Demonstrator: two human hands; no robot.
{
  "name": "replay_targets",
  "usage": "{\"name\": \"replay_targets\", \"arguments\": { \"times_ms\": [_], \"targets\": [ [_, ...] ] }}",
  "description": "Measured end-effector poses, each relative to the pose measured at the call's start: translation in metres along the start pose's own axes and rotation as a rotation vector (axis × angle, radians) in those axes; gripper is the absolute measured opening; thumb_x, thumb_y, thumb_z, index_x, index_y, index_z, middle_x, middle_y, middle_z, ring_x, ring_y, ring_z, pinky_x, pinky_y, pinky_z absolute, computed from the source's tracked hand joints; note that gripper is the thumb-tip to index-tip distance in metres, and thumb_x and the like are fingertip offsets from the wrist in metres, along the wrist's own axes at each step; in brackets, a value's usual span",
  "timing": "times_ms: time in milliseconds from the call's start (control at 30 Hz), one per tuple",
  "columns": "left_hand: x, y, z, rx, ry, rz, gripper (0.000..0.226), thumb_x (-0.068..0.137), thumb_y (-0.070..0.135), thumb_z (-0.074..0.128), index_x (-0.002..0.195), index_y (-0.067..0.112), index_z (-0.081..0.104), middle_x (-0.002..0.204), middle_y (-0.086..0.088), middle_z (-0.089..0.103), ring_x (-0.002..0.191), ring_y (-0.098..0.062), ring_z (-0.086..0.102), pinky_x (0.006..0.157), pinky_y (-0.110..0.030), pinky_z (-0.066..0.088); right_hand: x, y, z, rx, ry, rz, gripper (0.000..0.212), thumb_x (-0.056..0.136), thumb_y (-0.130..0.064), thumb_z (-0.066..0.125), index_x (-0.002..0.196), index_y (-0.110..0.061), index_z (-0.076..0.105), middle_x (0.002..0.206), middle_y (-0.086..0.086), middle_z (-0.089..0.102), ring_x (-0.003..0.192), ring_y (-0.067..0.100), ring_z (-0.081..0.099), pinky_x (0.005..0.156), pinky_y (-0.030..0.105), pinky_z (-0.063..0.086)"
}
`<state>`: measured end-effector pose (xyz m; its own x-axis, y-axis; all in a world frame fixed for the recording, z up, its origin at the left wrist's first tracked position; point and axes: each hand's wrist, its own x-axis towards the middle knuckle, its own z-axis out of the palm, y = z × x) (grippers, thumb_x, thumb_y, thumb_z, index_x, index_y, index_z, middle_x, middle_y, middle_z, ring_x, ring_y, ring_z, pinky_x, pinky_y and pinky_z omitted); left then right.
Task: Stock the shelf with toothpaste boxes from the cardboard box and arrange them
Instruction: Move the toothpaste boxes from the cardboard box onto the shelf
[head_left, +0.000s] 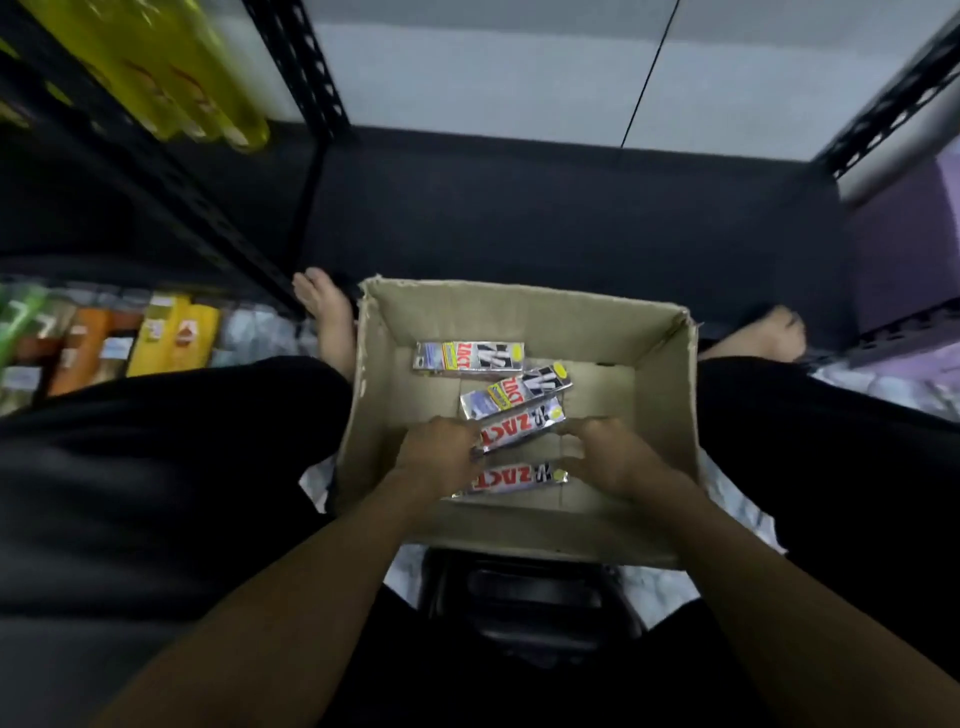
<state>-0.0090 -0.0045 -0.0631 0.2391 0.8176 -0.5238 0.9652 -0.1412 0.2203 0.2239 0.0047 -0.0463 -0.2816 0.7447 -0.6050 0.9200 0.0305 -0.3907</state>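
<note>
An open cardboard box (660, 374) sits on the floor between my knees. Several silver toothpaste boxes with red lettering lie loose on its bottom. One lies flat at the back (467, 356), one is tilted in the middle (514, 392). My left hand (441, 452) and my right hand (613, 457) are both down inside the box, each gripping one end of a third toothpaste box (519, 428). Another toothpaste box (514, 479) lies just below, between my wrists.
A black metal shelf rack (171, 171) stands on the left with yellow bottles (156, 67) above and orange and yellow packs (171, 332) lower down. A dark empty shelf level (545, 208) lies ahead. Another rack post (893, 93) is on the right. My bare feet flank the box.
</note>
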Motion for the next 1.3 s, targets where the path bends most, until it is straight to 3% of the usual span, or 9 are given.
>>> {"name": "replay_targets", "arguments": {
  "times_ms": [133,300,500,600,767,1033,1200,1300],
  "targets": [
    [0.014,-0.019,0.035,-0.146,-0.025,-0.084,0.049,0.081,0.056,0.065,0.117,0.023,0.060,0.109,-0.006,0.070,0.097,-0.030,0.066,0.079,-0.035,0.054,0.016,0.020,0.027,0.095,-0.042,0.055,0.049,0.084,-0.036,0.072,0.129,-0.019,0.061,0.125,0.006,0.066,0.112,0.024,0.061,0.093,0.032,0.048],
    [0.030,-0.023,0.063,-0.269,0.019,-0.137,0.050,0.085,0.043,0.068,0.128,0.021,0.057,0.120,-0.008,0.066,0.107,-0.031,0.061,0.088,-0.037,0.050,0.029,0.033,0.053,0.188,-0.053,0.090,0.056,0.078,-0.028,0.081,0.129,-0.016,0.062,0.121,0.008,0.067,0.106,0.024,0.063,0.089,0.030,0.048],
    [0.052,-0.015,0.078,-0.419,0.060,-0.254,0.037,0.089,0.036,0.067,0.122,0.023,0.055,0.119,-0.005,0.067,0.107,-0.027,0.062,0.088,-0.038,0.052,0.043,0.038,0.082,0.243,-0.042,0.054,0.060,0.077,-0.017,0.081,0.133,-0.019,0.060,0.136,0.002,0.059,0.121,0.020,0.056,0.105,0.034,0.045],
    [0.058,-0.016,0.083,-0.482,0.009,-0.270,0.050,0.085,0.039,0.072,0.128,0.025,0.053,0.124,-0.003,0.065,0.111,-0.024,0.062,0.092,-0.042,0.053,0.052,0.039,0.095,0.193,-0.061,0.033,0.066,0.076,-0.014,0.081,0.137,-0.023,0.056,0.140,-0.001,0.055,0.123,0.018,0.054,0.105,0.039,0.046],
    [0.063,-0.023,0.091,-0.482,0.022,-0.241,0.054,0.081,0.030,0.078,0.130,0.024,0.056,0.124,-0.004,0.064,0.109,-0.024,0.062,0.092,-0.040,0.052,0.057,0.041,0.104,0.046,-0.036,0.023,0.061,0.083,-0.016,0.074,0.138,-0.027,0.052,0.142,-0.002,0.052,0.125,0.020,0.052,0.104,0.041,0.046],
    [0.059,-0.030,0.072,-0.365,0.034,-0.208,0.053,0.082,0.033,0.074,0.133,0.024,0.059,0.121,-0.007,0.068,0.106,-0.027,0.063,0.091,-0.036,0.051,0.054,0.037,0.092,0.061,-0.040,0.013,0.055,0.083,-0.014,0.074,0.135,-0.018,0.056,0.131,0.005,0.059,0.116,0.022,0.057,0.102,0.035,0.046],
    [0.036,-0.033,0.036,-0.372,0.092,-0.090,0.053,0.078,0.021,0.078,0.128,0.016,0.063,0.114,-0.012,0.063,0.103,-0.033,0.061,0.087,-0.033,0.045,0.041,0.029,0.063,0.018,-0.074,-0.028,0.050,0.082,-0.017,0.075,0.130,-0.017,0.060,0.121,0.009,0.061,0.109,0.026,0.059,0.093,0.033,0.048],
    [0.019,-0.035,0.014,-0.321,0.119,-0.058,0.051,0.079,0.023,0.078,0.127,0.014,0.063,0.117,-0.012,0.063,0.107,-0.032,0.061,0.090,-0.033,0.045,0.024,0.026,0.033,-0.042,-0.039,-0.042,0.047,0.085,-0.021,0.071,0.131,-0.021,0.058,0.122,0.007,0.058,0.110,0.024,0.056,0.094,0.033,0.047]
  ]
}}
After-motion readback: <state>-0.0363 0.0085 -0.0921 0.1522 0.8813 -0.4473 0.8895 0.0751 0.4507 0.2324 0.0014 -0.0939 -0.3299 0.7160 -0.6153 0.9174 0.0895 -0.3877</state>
